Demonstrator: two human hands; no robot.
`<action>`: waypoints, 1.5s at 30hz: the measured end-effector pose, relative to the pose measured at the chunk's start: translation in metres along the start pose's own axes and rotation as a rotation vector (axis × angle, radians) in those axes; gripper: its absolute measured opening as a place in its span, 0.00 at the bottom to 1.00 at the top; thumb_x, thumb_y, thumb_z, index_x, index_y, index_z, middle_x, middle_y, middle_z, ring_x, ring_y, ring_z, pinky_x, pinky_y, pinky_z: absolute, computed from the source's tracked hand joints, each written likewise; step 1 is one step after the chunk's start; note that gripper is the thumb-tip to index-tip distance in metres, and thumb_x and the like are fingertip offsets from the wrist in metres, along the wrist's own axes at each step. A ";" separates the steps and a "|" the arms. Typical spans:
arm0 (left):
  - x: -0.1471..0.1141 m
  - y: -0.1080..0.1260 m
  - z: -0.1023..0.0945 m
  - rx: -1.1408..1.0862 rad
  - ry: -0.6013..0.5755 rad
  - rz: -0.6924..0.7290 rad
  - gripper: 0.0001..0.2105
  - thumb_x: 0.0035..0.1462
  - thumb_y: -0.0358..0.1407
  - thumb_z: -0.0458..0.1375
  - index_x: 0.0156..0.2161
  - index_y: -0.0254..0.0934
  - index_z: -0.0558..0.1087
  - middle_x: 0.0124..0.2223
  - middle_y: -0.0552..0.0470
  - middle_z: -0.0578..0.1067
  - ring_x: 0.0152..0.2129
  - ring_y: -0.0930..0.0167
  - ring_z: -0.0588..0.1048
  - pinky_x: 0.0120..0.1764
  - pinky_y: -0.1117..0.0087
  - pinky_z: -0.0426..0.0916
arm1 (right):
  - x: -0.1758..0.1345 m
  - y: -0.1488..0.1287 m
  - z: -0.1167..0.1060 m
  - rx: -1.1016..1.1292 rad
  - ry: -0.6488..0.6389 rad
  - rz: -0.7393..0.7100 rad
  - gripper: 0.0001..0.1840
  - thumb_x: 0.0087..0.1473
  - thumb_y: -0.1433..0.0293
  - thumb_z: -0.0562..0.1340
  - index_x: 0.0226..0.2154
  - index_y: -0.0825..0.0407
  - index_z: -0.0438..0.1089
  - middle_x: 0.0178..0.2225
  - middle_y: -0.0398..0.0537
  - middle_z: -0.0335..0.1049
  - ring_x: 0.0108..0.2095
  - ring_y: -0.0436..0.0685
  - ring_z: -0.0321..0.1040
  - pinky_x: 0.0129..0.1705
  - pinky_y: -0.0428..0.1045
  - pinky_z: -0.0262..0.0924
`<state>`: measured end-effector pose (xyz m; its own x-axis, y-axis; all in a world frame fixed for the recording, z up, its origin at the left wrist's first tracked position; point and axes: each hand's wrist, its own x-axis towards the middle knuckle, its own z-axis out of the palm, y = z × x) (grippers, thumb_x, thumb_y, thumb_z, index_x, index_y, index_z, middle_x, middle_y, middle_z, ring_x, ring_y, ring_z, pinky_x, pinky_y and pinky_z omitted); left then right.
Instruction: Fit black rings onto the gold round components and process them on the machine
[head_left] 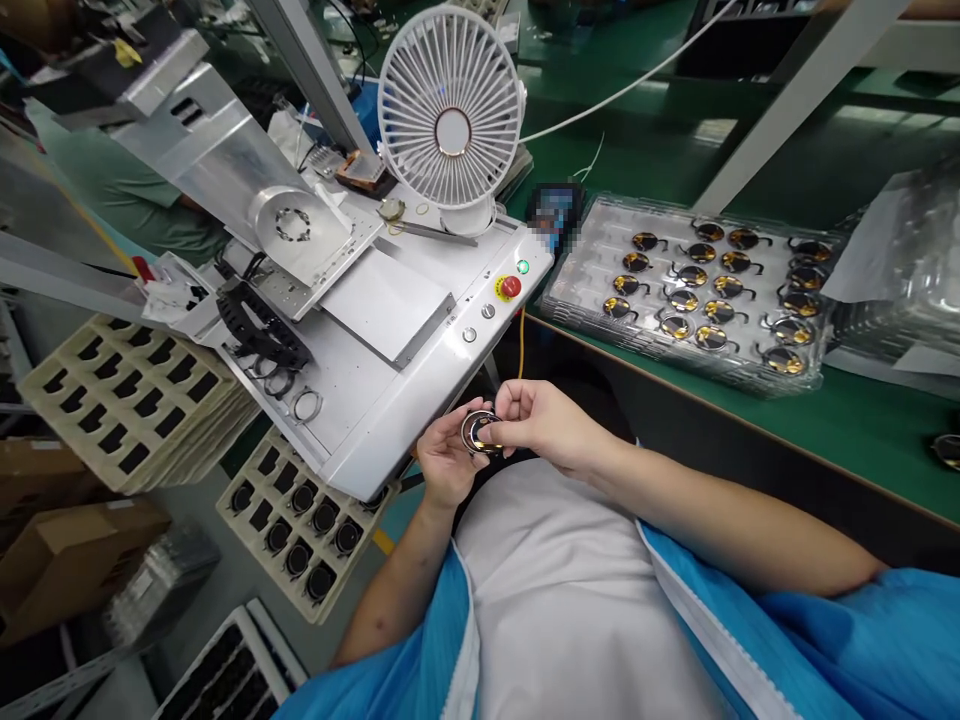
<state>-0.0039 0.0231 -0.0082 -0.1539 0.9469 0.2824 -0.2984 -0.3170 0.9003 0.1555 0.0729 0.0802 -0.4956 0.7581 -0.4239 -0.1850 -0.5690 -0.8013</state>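
Close to my body, my left hand has its fingers wrapped round the edge of a small round part. This part has a shiny metal rim and a dark and gold face. From the other side my right hand grips it too, its thumb lying across the face and its fingers curled. Part of the face is hidden under that thumb. Similar round parts with short black leads sit in rows in a clear plastic tray on the green bench to the right.
Ahead stands a white machine with a red stop button, a metal fixture and a white fan. Beige trays are stacked at left; a lower beige tray holds several black round parts. Cardboard boxes stand lower left.
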 end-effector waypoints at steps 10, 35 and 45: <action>-0.004 -0.003 -0.003 0.046 0.052 0.088 0.26 0.48 0.48 0.76 0.53 0.55 0.80 0.53 0.51 0.84 0.45 0.66 0.85 0.48 0.68 0.80 | -0.001 0.002 0.014 0.004 -0.005 -0.121 0.21 0.37 0.73 0.72 0.29 0.50 0.60 0.20 0.32 0.66 0.21 0.47 0.67 0.23 0.41 0.57; -0.008 -0.001 -0.007 0.178 0.112 0.163 0.26 0.43 0.45 0.78 0.51 0.56 0.81 0.49 0.52 0.85 0.41 0.63 0.86 0.46 0.62 0.83 | 0.001 0.011 0.005 -0.044 -0.076 -0.002 0.32 0.36 0.53 0.82 0.23 0.53 0.64 0.20 0.45 0.74 0.19 0.48 0.66 0.19 0.40 0.60; -0.009 0.011 -0.007 0.280 0.242 0.192 0.24 0.46 0.45 0.77 0.51 0.49 0.82 0.49 0.47 0.85 0.43 0.60 0.85 0.49 0.56 0.82 | 0.018 0.006 0.009 -0.143 -0.193 -0.038 0.33 0.36 0.50 0.81 0.25 0.53 0.64 0.20 0.43 0.72 0.19 0.50 0.67 0.17 0.42 0.63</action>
<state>-0.0122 0.0107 -0.0028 -0.4087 0.8215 0.3976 0.0202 -0.4274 0.9038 0.1376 0.0802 0.0717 -0.6463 0.6952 -0.3145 -0.0912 -0.4797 -0.8727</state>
